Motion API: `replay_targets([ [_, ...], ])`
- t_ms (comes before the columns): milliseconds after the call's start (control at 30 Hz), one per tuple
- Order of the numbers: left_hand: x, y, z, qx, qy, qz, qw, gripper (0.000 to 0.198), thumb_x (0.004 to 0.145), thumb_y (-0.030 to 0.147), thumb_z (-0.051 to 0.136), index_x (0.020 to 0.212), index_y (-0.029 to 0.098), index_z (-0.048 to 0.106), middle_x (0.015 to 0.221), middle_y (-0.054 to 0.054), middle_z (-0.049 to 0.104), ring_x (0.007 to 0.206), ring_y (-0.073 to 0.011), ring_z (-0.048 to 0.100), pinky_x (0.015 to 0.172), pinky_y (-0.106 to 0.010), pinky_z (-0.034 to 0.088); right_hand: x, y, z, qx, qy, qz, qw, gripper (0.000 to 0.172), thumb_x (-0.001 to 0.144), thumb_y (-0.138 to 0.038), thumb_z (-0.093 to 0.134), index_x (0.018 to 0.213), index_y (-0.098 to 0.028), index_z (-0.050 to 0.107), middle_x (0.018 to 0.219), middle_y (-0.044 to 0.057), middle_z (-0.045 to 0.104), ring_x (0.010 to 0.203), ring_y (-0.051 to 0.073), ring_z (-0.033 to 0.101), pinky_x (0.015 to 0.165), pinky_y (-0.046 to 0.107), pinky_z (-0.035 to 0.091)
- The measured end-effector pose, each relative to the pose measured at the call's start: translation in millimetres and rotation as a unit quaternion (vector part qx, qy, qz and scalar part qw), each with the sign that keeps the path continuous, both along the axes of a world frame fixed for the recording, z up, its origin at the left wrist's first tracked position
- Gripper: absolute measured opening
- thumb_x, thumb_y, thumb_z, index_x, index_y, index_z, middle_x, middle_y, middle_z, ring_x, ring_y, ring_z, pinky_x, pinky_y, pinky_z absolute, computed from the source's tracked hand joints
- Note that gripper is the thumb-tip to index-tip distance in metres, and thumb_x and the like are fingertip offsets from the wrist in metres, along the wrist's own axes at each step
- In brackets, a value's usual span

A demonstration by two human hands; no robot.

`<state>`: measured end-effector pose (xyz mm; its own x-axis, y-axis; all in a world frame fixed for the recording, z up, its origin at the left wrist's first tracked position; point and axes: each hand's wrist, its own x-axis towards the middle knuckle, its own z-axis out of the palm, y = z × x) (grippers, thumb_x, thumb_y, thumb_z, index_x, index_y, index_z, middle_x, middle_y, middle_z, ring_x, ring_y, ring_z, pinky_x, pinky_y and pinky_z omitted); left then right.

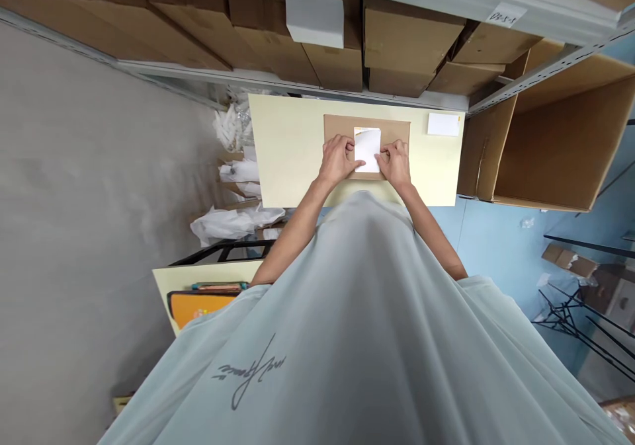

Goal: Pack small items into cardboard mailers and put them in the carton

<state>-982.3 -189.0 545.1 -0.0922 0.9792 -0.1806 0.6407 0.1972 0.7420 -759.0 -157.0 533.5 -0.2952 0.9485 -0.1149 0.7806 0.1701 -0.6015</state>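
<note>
A small white sheet of paper (367, 150) with a bit of yellow along its top lies over a flat brown cardboard piece (340, 126), which could be a box's top. My left hand (338, 159) is at the sheet's left side, thumb on its lower left edge and fingers curled on the cardboard. On the opposite side, my right hand (395, 162) has its thumb at the sheet's right edge, fingers bent. Under the cardboard is a pale yellow tabletop (288, 151). To the right on it rests a white stack of slips or labels (443, 124).
Brown cartons (417, 41) fill the metal shelf (431, 2) beyond the table. A large open cardboard box (555, 141) stands at the right. Plastic-wrapped items (238, 223) lie at the left, near a second table (166, 286) holding an orange folder (198, 305).
</note>
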Motion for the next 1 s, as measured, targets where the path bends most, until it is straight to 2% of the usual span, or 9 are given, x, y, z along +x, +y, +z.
replay_targets([
  [67, 0, 0, -2.1, 0.001, 0.010, -0.006, 1.000, 0.052, 0.071, 0.020, 0.103, 0.109, 0.023, 0.068, 0.113, -0.007, 0.073, 0.105, -0.0279, 0.066, 0.108, -0.044, 0.051, 0, 0, 0.9, -0.002, -0.008, 0.004, 1.000, 0.024, 0.104, -0.040, 0.082, 0.116, -0.020, 0.075, 0.125, 0.016, 0.067, 0.129, 0.037, 0.060, 0.118, 0.055, 0.056],
  [167, 0, 1, -2.8, -0.002, 0.010, -0.002, 1.000, 0.042, 0.078, 0.019, 0.097, 0.109, 0.023, 0.069, 0.111, -0.007, 0.073, 0.102, -0.0272, 0.067, 0.108, -0.044, 0.051, -1, 2, 2.9, -0.005, -0.014, 0.005, 1.000, 0.034, 0.099, -0.044, 0.090, 0.118, -0.020, 0.075, 0.127, 0.016, 0.068, 0.129, 0.037, 0.060, 0.117, 0.056, 0.056],
  [367, 6, 6, 1.4, -0.007, 0.031, 0.025, 0.999, 0.019, 0.092, 0.025, 0.084, 0.105, 0.023, 0.070, 0.103, -0.007, 0.075, 0.103, -0.0289, 0.072, 0.110, -0.046, 0.051, -13, 14, 14.5, -0.037, -0.038, -0.049, 0.997, 0.020, 0.108, -0.041, 0.078, 0.109, -0.021, 0.073, 0.120, 0.013, 0.074, 0.127, 0.033, 0.063, 0.114, 0.049, 0.058],
  [433, 11, 10, 2.2, -0.022, 0.048, 0.033, 0.998, 0.015, 0.097, 0.029, 0.081, 0.106, 0.022, 0.070, 0.103, -0.009, 0.076, 0.108, -0.0316, 0.074, 0.113, -0.048, 0.050, -18, 23, 17.3, -0.051, -0.045, -0.073, 0.995, 0.023, 0.112, -0.045, 0.072, 0.104, -0.023, 0.072, 0.117, 0.012, 0.077, 0.127, 0.033, 0.064, 0.111, 0.048, 0.059],
  [500, 16, 15, 1.6, -0.041, 0.065, 0.047, 0.996, 0.020, 0.101, 0.035, 0.079, 0.112, 0.021, 0.070, 0.106, -0.013, 0.078, 0.114, -0.0354, 0.075, 0.118, -0.051, 0.048, -23, 33, 18.1, -0.068, -0.052, -0.092, 0.992, 0.029, 0.114, -0.051, 0.067, 0.101, -0.024, 0.070, 0.113, 0.011, 0.078, 0.125, 0.032, 0.067, 0.108, 0.047, 0.060],
  [667, 16, 33, -3.1, -0.068, 0.075, 0.110, 0.989, 0.058, 0.102, 0.043, 0.082, 0.149, 0.016, 0.062, 0.121, -0.019, 0.081, 0.127, -0.0439, 0.076, 0.123, -0.056, 0.047, -31, 48, 18.3, -0.098, -0.071, -0.128, 0.984, 0.042, 0.116, -0.063, 0.059, 0.099, -0.026, 0.067, 0.104, 0.010, 0.080, 0.114, 0.034, 0.075, 0.105, 0.050, 0.062],
  [767, 10, 38, -2.4, -0.058, 0.068, 0.118, 0.989, 0.052, 0.107, 0.041, 0.073, 0.153, 0.017, 0.062, 0.127, -0.019, 0.082, 0.130, -0.0423, 0.076, 0.122, -0.054, 0.051, -33, 46, 23.1, -0.094, -0.081, -0.125, 0.984, 0.044, 0.118, -0.064, 0.051, 0.103, -0.026, 0.068, 0.109, 0.012, 0.082, 0.113, 0.033, 0.075, 0.105, 0.052, 0.062],
  [900, 8, 34, 3.8, -0.045, 0.072, 0.096, 0.992, 0.046, 0.114, 0.043, 0.058, 0.153, 0.021, 0.065, 0.134, -0.018, 0.081, 0.136, -0.0399, 0.074, 0.125, -0.052, 0.050, -36, 43, 33.6, -0.102, -0.120, -0.119, 0.980, 0.046, 0.122, -0.058, 0.041, 0.113, -0.023, 0.070, 0.116, 0.015, 0.083, 0.116, 0.035, 0.075, 0.107, 0.054, 0.060],
  [1000, 12, 37, 9.2, -0.061, 0.090, 0.108, 0.988, 0.045, 0.114, 0.042, 0.056, 0.153, 0.021, 0.064, 0.131, -0.017, 0.082, 0.132, -0.0396, 0.076, 0.122, -0.051, 0.051, -39, 47, 39.4, -0.109, -0.153, -0.122, 0.975, 0.047, 0.122, -0.057, 0.041, 0.113, -0.021, 0.072, 0.117, 0.018, 0.083, 0.117, 0.038, 0.077, 0.108, 0.055, 0.059],
])
